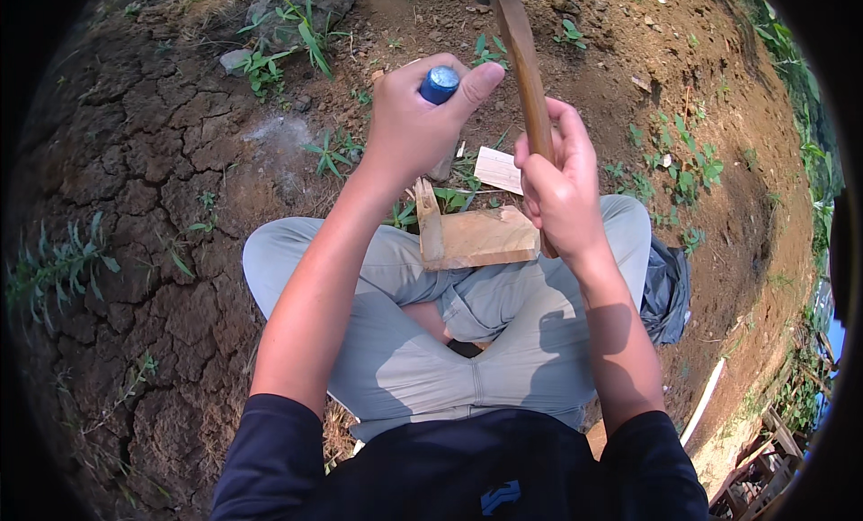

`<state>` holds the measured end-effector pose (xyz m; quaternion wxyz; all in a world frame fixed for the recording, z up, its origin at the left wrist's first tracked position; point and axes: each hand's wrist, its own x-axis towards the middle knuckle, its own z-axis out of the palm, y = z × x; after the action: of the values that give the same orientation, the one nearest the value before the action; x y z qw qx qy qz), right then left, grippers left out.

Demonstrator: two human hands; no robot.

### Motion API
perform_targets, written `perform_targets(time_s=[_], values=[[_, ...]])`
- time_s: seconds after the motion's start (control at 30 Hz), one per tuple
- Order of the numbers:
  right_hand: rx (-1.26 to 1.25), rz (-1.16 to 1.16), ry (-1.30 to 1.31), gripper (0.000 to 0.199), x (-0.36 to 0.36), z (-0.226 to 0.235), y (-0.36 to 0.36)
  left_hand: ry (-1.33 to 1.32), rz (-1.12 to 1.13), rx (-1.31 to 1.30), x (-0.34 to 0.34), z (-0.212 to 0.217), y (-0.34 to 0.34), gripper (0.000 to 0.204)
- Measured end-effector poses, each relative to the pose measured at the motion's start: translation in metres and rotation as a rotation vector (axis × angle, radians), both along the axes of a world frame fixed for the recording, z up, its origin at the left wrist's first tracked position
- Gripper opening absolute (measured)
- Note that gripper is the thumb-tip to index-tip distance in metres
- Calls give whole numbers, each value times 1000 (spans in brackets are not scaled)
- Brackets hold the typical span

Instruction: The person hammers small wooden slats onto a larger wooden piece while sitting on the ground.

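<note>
My left hand (422, 107) is wrapped round a blue-handled chisel (440, 85), with the thumb stretched out. The chisel's pale metal-capped end points up; its blade is hidden below the fist. In my right hand (559, 175) is a hammer (521, 58), gripped near the lower end of its brown wooden handle. The dark hammer head is cut off by the top edge of the view. Below and between the hands, a wooden piece (485, 236) with a narrow upright part at its left end lies by my crossed legs. Neither hand touches it.
A flat pale wood offcut (500, 169) lies on the soil beyond the wooden piece. A grey rock (301, 13) sits far left, with small weeds around. Dark plastic (667, 292) is beside my right knee. Scrap wood (764, 467) is piled at the lower right.
</note>
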<state>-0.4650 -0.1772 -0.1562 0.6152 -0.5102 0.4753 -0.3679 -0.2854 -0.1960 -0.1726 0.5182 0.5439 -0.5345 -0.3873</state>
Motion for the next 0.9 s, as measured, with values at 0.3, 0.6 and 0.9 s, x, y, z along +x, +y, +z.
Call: perform_targets(time_s=[0.3, 0.6, 0.9], values=[[384, -4, -246, 53, -60, -62, 27, 489, -54, 165, 37, -47, 4, 34], [308, -63, -110, 53, -55, -75, 12, 489, 97, 248, 33, -74, -1, 38], [325, -115, -43, 54, -52, -81, 14, 437, 165, 257, 27, -73, -3, 41]])
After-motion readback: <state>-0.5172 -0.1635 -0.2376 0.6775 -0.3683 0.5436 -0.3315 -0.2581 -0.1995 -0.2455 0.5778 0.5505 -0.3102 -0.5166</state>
